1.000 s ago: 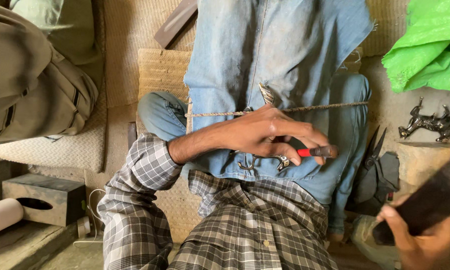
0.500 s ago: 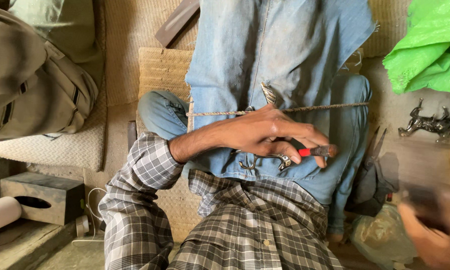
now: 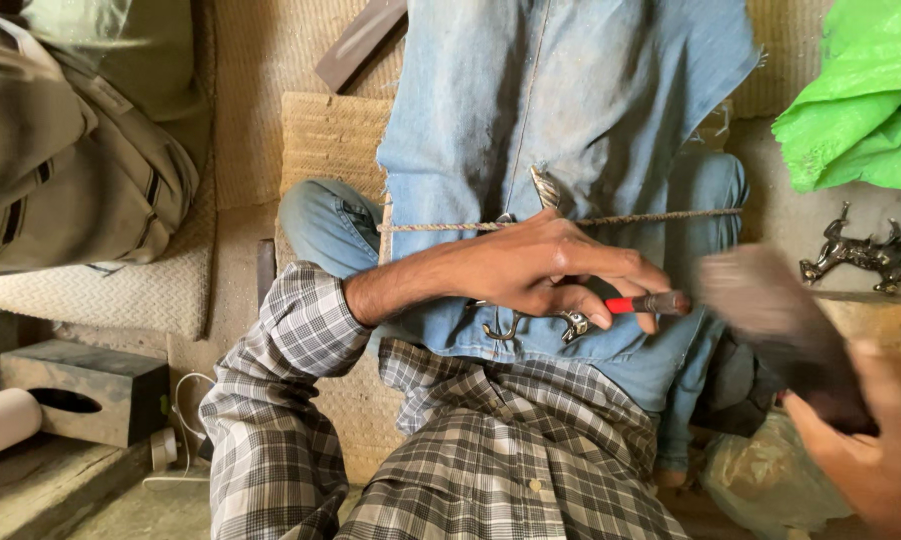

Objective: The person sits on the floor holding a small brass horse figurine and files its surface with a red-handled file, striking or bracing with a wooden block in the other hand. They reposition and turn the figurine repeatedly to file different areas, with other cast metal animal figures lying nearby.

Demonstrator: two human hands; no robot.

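A faded light-blue denim cloth (image 3: 570,110) fills twelve o'clock, crossed by a tan twisted cord (image 3: 660,217). The shirt (image 3: 510,460) at six o'clock is a grey-and-white check. The left hand (image 3: 545,268) grips a tool (image 3: 642,304) with a bright red shaft and dark tip. At two o'clock lies a vivid green sheet (image 3: 860,110), below it a dull silver figurine (image 3: 860,255). An olive-drab bag (image 3: 70,170) sits at ten o'clock; the mat (image 3: 320,140) is straw-yellow weave.

Soft, even daylight, no harsh shadows or glare. The left hand (image 3: 540,270) is sharp, but the right hand (image 3: 870,440) and the dark block (image 3: 780,330) it holds are badly motion-blurred
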